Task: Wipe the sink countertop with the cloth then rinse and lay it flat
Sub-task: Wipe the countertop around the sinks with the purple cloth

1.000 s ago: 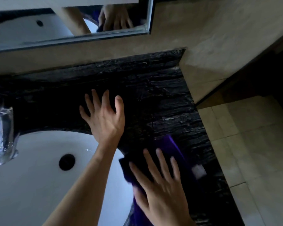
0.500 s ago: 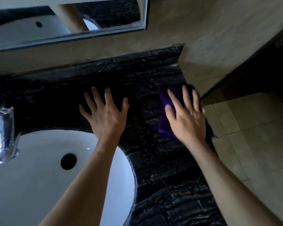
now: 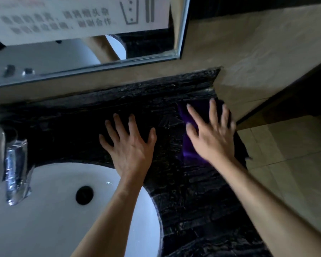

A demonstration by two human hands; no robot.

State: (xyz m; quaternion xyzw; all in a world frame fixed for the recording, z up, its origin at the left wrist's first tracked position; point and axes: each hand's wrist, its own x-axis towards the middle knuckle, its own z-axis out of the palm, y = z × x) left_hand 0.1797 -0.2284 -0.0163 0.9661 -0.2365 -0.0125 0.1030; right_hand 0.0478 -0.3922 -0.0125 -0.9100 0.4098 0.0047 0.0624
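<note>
A purple cloth (image 3: pixel 190 153) lies on the black marbled countertop (image 3: pixel 189 197) at its far right end, next to the wall corner. My right hand (image 3: pixel 211 134) presses flat on the cloth with fingers spread, covering most of it. My left hand (image 3: pixel 130 143) rests palm down with fingers apart on the bare countertop just behind the white sink basin (image 3: pixel 50 219). It holds nothing.
A chrome tap (image 3: pixel 13 169) stands at the basin's left, and the dark drain (image 3: pixel 84 195) sits mid-basin. A mirror (image 3: pixel 85 43) with a notice hangs above. Beige wall tiles (image 3: pixel 258 62) bound the counter on the right; tiled floor (image 3: pixel 295 173) lies beyond its edge.
My right hand has swept the cloth from the counter's near edge by the basin up to the far right corner. My left hand has stayed planted. The view has tilted up.
</note>
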